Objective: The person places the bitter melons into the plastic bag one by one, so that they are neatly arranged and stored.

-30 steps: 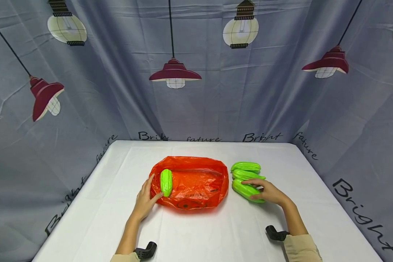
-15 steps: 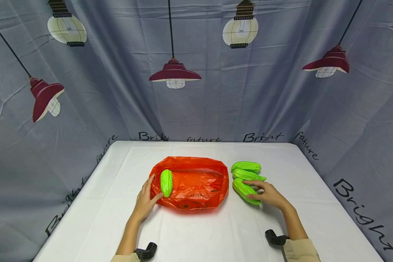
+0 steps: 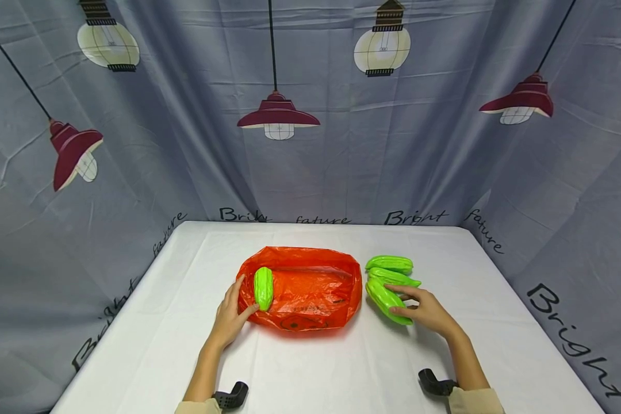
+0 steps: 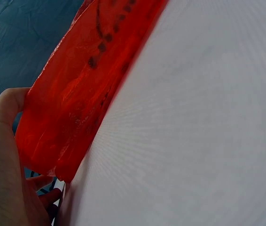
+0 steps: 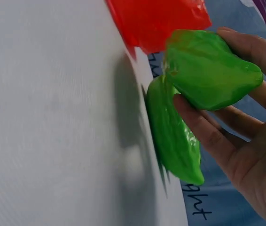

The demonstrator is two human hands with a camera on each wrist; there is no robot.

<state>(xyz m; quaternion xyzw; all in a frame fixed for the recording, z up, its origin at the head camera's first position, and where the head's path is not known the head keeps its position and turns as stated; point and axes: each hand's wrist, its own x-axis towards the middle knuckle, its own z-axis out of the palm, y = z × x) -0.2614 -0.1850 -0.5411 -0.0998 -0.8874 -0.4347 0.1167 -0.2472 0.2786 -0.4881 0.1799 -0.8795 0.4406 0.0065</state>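
Observation:
In the head view, my right hand (image 3: pixel 425 311) holds a bright green ridged gourd (image 3: pixel 384 299) between thumb and fingers. In the right wrist view this gourd (image 5: pixel 213 70) is tilted and raised off the table, above a second gourd (image 5: pixel 173 132) lying there. Two more gourds lie behind it, the middle one (image 3: pixel 390 277) and the far one (image 3: pixel 390 264). A wide-mouthed red plastic bag (image 3: pixel 310 322) stands left of them, with one gourd (image 3: pixel 263 288) inside at its left end. My left hand (image 3: pixel 229 319) grips the bag's left end, its thumb at the rim.
A white cloth covers the table (image 3: pixel 310 374). Behind and at the sides hangs a grey-blue curtain (image 3: pixel 310 172) printed with lamps and lettering. Each wrist wears a black device, the left one (image 3: pixel 232 395) and the right one (image 3: pixel 436 382).
My right hand has turned the nearest gourd to a steeper slant and shifted it slightly left. The left hand and the bag have stayed in place.

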